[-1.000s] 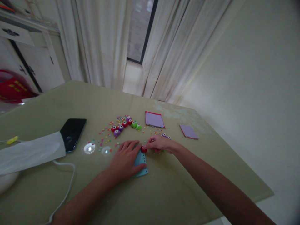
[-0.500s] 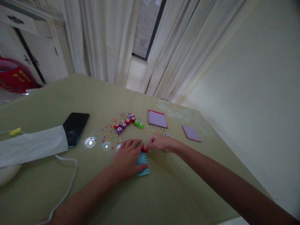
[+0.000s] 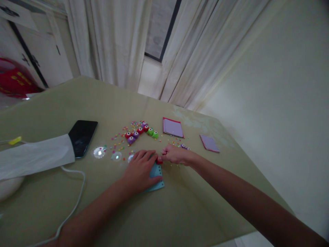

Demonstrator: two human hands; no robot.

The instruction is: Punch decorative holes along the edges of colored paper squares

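Observation:
My left hand (image 3: 140, 170) is draped over a light blue card (image 3: 156, 181) with small holes along its right edge, holding it to the table with thumb and fingers. At the card's top right corner sits a small red craft punch (image 3: 159, 160), partly covered. My right hand (image 3: 174, 154) is curled closed, with its thumb on the red punch. Just beyond lie other red, purple and green eye-topped craft punches (image 3: 136, 134), joined in a bent row. Small purple ones (image 3: 183, 146) show behind the right wrist.
Coloured confetti (image 3: 118, 145) is scattered around the punches. Two lilac pads, one farther back (image 3: 173, 128) and one at right (image 3: 210, 143), lie on the table. At left are a black phone (image 3: 83, 137), white paper (image 3: 38, 156), a white cable (image 3: 81, 192) and clear discs (image 3: 99, 152).
The view has shifted slightly. Both hands stay at the card's corner, the right thumb still on the red punch; more of the purple punches shows behind the right wrist.

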